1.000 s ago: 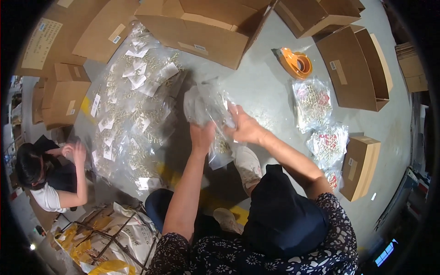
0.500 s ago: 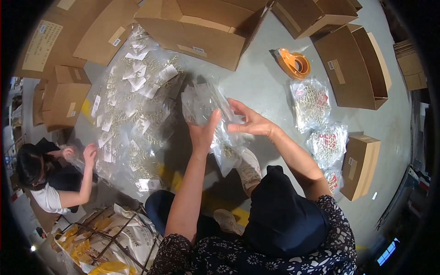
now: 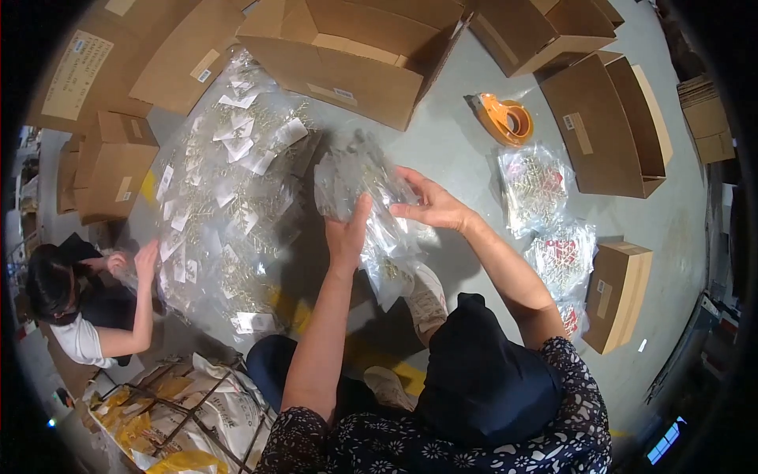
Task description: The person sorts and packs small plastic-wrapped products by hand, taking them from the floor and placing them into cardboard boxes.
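Between my two hands I hold a bundle of clear plastic bags (image 3: 367,178) upright above the floor; glittery gold pieces show faintly inside. My left hand (image 3: 347,235) presses its near left side, thumb pointing up. On the right side, my right hand (image 3: 436,202) grips the bundle between thumb and fingers. Left of them spreads a large heap of bagged gold snowflake ornaments (image 3: 229,189) with white tags. To the right lie stacked bags of snowflake ornaments (image 3: 562,257), some with red showing.
An open cardboard box (image 3: 347,67) stands ahead, another open box (image 3: 604,122) at far right. An orange tape dispenser (image 3: 505,120) lies between them. A small carton (image 3: 620,296) is beside the right stacks. A co-worker (image 3: 95,300) handles a bag at left, near a wire-framed sack (image 3: 189,411).
The bundle has shifted slightly between my hands, its upper bags looking more bunched. The co-worker's raised hand has moved slightly left.
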`<state>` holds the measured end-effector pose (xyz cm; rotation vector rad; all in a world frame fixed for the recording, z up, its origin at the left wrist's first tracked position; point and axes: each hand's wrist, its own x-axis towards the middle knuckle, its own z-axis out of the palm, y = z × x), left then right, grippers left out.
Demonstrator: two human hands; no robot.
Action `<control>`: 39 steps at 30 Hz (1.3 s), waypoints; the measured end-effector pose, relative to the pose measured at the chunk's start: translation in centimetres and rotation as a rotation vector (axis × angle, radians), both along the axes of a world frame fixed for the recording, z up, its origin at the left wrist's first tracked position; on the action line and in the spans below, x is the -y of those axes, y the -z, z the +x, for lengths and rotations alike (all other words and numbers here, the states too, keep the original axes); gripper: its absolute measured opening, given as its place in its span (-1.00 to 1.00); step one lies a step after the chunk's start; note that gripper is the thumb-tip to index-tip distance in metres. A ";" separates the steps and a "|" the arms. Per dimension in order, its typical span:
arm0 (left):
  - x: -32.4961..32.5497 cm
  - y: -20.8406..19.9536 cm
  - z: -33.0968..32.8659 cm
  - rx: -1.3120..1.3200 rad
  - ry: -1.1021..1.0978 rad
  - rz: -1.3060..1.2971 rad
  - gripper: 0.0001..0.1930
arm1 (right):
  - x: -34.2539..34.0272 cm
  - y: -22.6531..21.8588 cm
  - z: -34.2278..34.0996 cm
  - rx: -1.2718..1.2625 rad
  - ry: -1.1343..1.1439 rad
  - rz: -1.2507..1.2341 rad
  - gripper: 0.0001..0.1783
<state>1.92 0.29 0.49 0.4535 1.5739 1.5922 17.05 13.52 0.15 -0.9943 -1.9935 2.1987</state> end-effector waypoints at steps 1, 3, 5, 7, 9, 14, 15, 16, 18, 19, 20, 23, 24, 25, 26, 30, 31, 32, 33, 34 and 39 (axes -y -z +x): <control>0.0 0.2 0.0 0.000 -0.003 0.002 -0.37 | -0.1 0.2 0.1 -0.016 -0.004 0.022 0.05; 0.0 0.4 0.1 -0.049 -0.017 -0.015 -0.38 | 0.0 0.1 0.0 -0.034 -0.011 0.044 0.07; 0.0 0.5 0.2 -0.041 -0.025 -0.022 -0.39 | 0.3 -0.2 -0.3 -0.153 0.021 0.112 0.15; 0.0 0.5 0.2 -0.033 -0.032 -0.031 -0.41 | 0.0 -1.0 -0.1 -0.073 -0.039 0.262 0.14; 0.1 0.3 0.1 -0.084 -0.021 -0.047 -0.43 | 0.0 -2.2 -0.2 0.008 -0.099 0.409 0.14; -0.2 -0.2 0.3 -0.086 -0.004 -0.067 -0.43 | 0.2 -2.7 -0.5 0.060 -0.074 0.413 0.18; -0.3 -0.4 0.4 -0.084 -0.011 -0.076 -0.44 | 0.1 -2.4 -0.4 0.063 -0.073 0.412 0.18; -0.3 -0.5 0.5 -0.081 -0.009 -0.076 -0.44 | -0.1 -2.2 -0.2 0.041 -0.061 0.366 0.16; -0.3 -0.8 0.5 -0.055 -0.015 -0.082 -0.43 | -0.2 -1.8 0.1 0.018 -0.048 0.320 0.14; -0.3 -0.7 0.4 -0.053 -0.013 -0.082 -0.43 | -0.3 -1.7 0.2 -0.025 -0.024 0.269 0.11; -0.2 -0.6 0.3 -0.055 -0.012 -0.086 -0.41 | -0.3 -1.7 0.2 -0.070 -0.002 0.216 0.09; -0.1 -0.4 0.1 -0.071 0.000 -0.091 -0.38 | -0.4 -2.2 0.3 -0.085 -0.001 0.173 0.05; -0.2 -0.3 0.2 -0.085 0.011 -0.090 -0.35 | -0.5 -2.0 0.4 -0.082 0.000 0.173 0.05; -0.3 -0.1 0.3 -0.083 0.012 -0.090 -0.35 | -0.7 -1.7 0.5 -0.064 0.000 0.128 0.03; -0.3 0.1 0.3 -0.075 0.001 -0.078 -0.34 | -0.7 -1.5 0.5 -0.050 0.000 0.082 0.01; -0.2 0.4 0.1 -0.045 0.010 -0.055 -0.32 | -0.7 -1.4 0.6 -0.014 0.010 0.095 -0.06; -0.1 0.5 0.0 -0.046 0.010 -0.056 -0.32 | -0.6 -1.5 0.6 -0.035 0.023 0.084 -0.08; -0.1 0.6 0.0 -0.038 0.006 -0.061 -0.33 | -0.6 -1.7 0.6 -0.055 0.036 0.075 -0.11; -0.1 0.8 0.0 -0.031 0.002 -0.067 -0.33 | -0.6 -1.5 0.7 -0.054 0.036 0.076 -0.11; -0.1 0.9 0.1 -0.030 0.001 -0.065 -0.33 | -0.7 -1.2 0.8 -0.069 0.041 0.070 -0.13; 0.1 1.1 0.0 -0.031 -0.025 -0.104 -0.35 | -0.7 -0.7 0.9 -0.078 0.048 0.078 -0.17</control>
